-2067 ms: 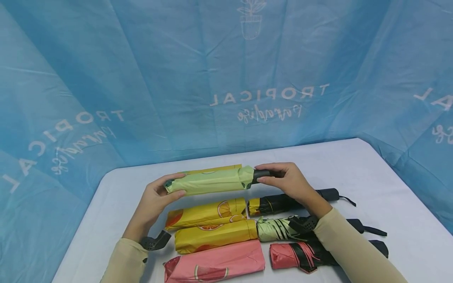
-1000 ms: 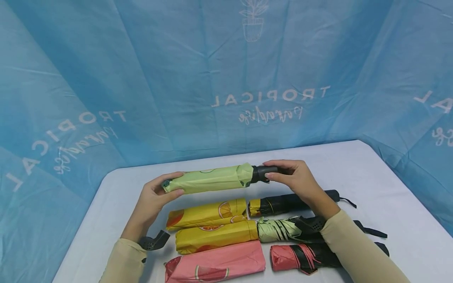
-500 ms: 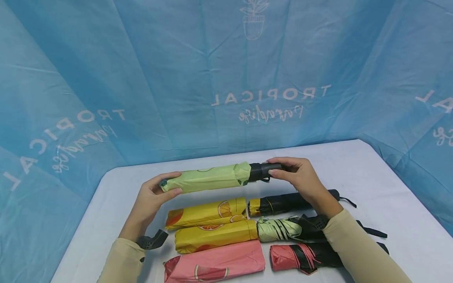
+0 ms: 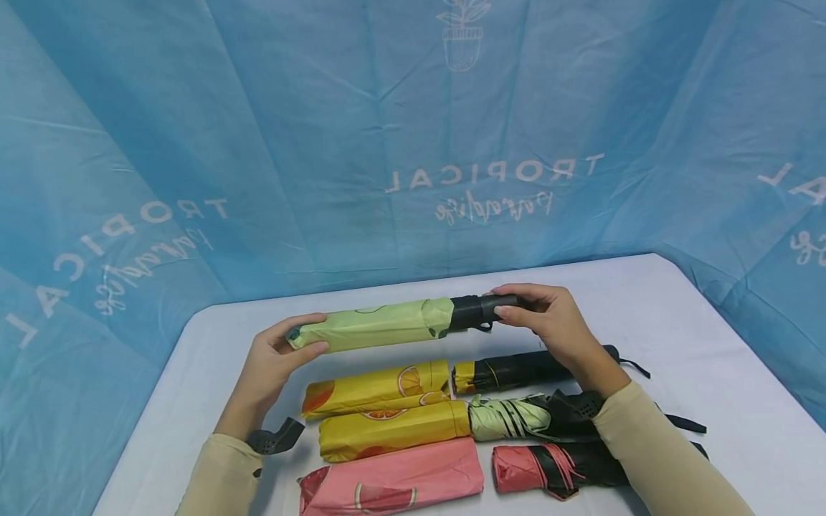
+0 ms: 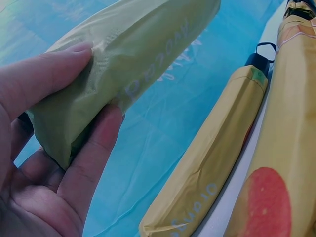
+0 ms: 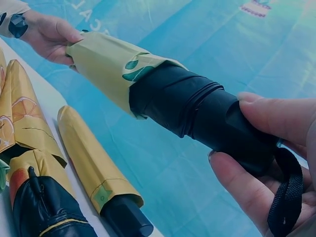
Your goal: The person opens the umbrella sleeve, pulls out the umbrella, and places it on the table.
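Note:
A folded black umbrella (image 4: 466, 313) sits partly inside a light green sleeve (image 4: 381, 325), held above the table. My left hand (image 4: 272, 358) pinches the sleeve's closed end between thumb and fingers. The handle is gripped by my right hand (image 4: 548, 315), with a black wrist strap (image 6: 286, 192) hanging by the palm in the right wrist view. Dark umbrella fabric shows between the sleeve's mouth and the handle. Lettering runs along the sleeve in the left wrist view. How much of the umbrella remains inside is hidden.
Two yellow sleeves (image 4: 393, 430) and a pink sleeve (image 4: 400, 479) lie on the white table (image 4: 161, 430). Beside them lie yellow-black (image 4: 516, 371), green-black (image 4: 510, 418) and pink-black (image 4: 529, 467) folded umbrellas. A yellow-sleeved umbrella (image 6: 98, 163) shows in the wrist views. Blue curtain (image 4: 323, 143) hangs behind.
The right hand has moved rightward with the handle, and more of the black umbrella shows outside the green sleeve. The left hand has shifted slightly left with the sleeve's end.

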{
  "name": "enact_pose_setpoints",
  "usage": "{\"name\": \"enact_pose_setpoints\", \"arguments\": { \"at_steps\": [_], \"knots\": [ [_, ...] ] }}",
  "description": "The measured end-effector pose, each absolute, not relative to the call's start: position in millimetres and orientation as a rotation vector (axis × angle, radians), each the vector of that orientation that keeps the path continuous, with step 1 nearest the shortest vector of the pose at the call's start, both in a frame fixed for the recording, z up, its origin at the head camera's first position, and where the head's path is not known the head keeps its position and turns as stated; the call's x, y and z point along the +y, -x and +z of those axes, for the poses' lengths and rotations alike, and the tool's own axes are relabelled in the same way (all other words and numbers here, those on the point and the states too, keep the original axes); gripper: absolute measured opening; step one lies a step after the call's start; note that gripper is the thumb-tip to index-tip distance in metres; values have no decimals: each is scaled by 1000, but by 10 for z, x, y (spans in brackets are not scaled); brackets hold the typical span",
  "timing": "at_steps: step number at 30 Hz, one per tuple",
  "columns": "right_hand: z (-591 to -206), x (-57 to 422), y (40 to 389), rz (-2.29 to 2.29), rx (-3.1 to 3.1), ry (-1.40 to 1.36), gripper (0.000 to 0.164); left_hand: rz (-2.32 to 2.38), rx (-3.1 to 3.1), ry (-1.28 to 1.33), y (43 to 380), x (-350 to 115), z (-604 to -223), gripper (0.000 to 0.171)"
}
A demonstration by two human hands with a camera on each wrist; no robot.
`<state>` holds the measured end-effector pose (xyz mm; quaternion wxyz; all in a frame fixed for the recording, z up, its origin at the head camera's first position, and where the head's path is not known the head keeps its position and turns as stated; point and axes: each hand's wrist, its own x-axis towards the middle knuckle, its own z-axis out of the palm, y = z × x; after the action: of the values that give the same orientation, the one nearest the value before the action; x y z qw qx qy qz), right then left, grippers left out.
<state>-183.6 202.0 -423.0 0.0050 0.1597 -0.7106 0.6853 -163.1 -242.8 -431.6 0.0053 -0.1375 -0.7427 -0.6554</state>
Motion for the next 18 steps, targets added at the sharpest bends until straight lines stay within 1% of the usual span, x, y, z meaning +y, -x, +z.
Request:
{"name": "enact_pose_setpoints", "arguments": {
  "at_steps": [10, 18],
  "knots": [
    [-4234, 2102, 1854, 2154, -2185, -534, 35, -1986, -2368, 361, 1638, -2496, -4338, 43],
    [-4214, 2150, 1853, 2161, -2143, -575, 33, -1950, -2369, 412, 1648, -2511, -4341, 42]
  ]
}}
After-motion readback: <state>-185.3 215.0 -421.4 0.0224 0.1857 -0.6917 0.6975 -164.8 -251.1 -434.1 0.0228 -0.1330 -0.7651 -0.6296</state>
